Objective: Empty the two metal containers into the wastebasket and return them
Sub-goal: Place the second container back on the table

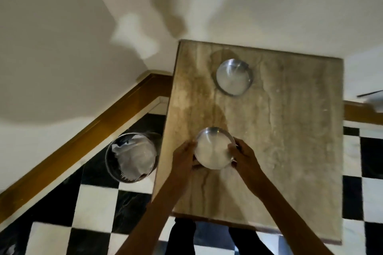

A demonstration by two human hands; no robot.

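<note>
Two round metal containers are over a beige marble table [290, 141]. The near container [213, 148] is at the table's front left, gripped at its rim from both sides: my left hand [184, 157] on its left edge and my right hand [243, 156] on its right edge. Its inside looks bare and shiny. The far container [233, 76] stands alone near the table's back edge, untouched. The metal wastebasket [130, 157] stands on the floor just left of the table, with crumpled white paper inside.
A black-and-white checkered floor [93, 209] surrounds the table. A white wall with a brown wooden skirting [89, 130] runs diagonally behind the wastebasket. Dark legs show under the table's front edge.
</note>
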